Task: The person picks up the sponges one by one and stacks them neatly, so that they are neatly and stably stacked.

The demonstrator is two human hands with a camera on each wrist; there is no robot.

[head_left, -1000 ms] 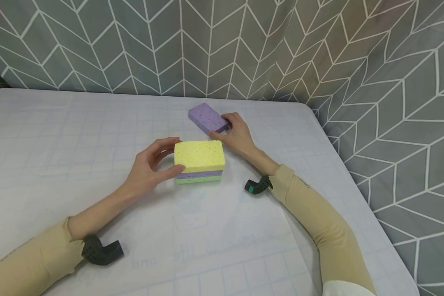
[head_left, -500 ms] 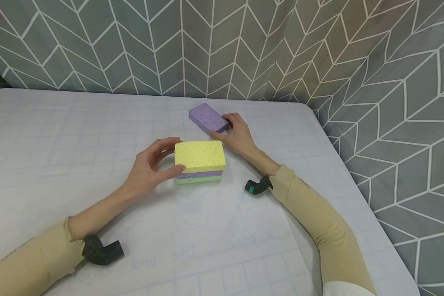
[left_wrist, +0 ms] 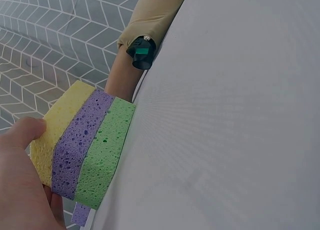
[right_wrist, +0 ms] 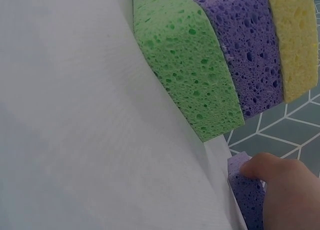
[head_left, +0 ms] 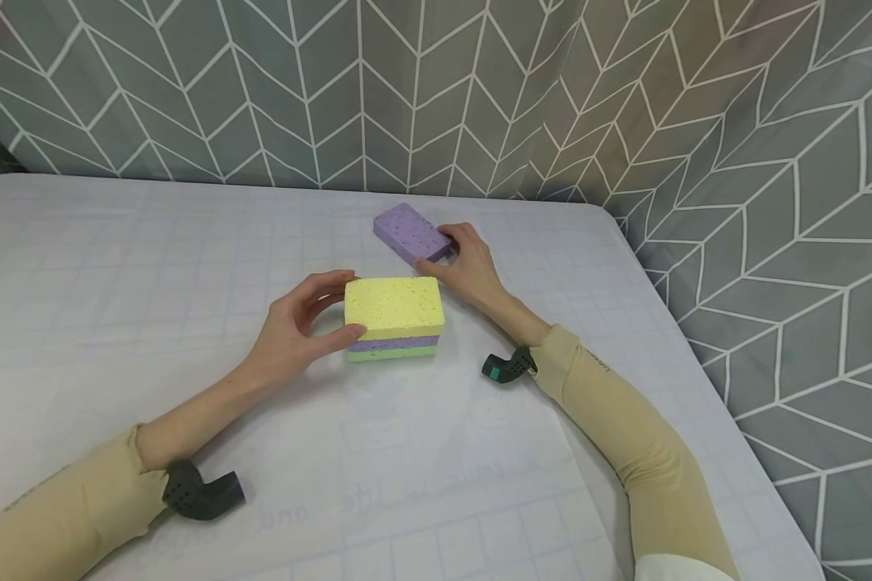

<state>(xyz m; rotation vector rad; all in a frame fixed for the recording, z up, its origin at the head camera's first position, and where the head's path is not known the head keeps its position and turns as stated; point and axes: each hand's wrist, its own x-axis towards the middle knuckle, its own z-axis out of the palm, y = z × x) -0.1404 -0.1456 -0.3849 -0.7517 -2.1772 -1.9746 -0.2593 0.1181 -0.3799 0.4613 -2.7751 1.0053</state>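
Observation:
A yellow sponge tops a stack on the table, over a purple sponge and a green sponge at the bottom. My left hand grips the yellow sponge at its left end, thumb on the near side and fingers behind. Farther back lies a separate purple sponge, set at an angle. My right hand holds its right end between thumb and fingers. In the right wrist view, the right thumb presses the edge of that lone sponge, beyond the stack.
A white table with a faint grid carries everything. Its far edge runs just behind the lone purple sponge, and a grey patterned curtain hangs beyond it. Dark wrist cameras, one on the left wrist, stick out from both sleeves.

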